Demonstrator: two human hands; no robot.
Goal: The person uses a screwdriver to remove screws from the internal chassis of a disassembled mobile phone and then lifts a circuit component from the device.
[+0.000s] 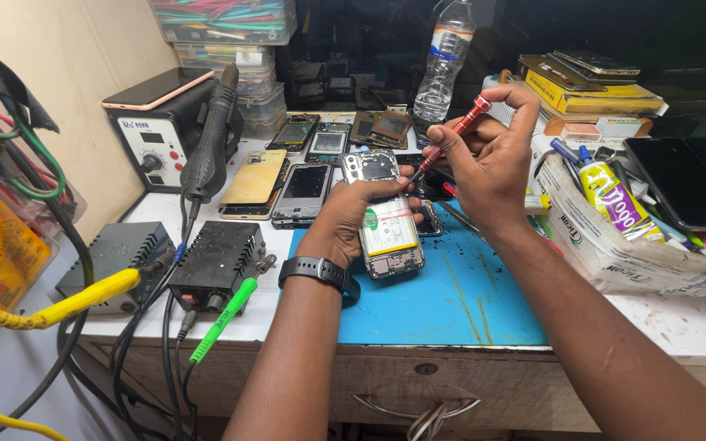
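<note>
An opened phone with its back cover off lies on the blue work mat, battery and inner frame showing. My left hand, with a black band on the wrist, grips the phone from the left side and steadies it. My right hand holds a thin red screwdriver by its upper shaft. The screwdriver slants down to the left, and its tip meets the phone's upper right corner.
Several dismantled phones lie behind the mat. A hot-air station and black power boxes with cables fill the left. A water bottle, a box with glue tubes and stacked cartons stand at the back right.
</note>
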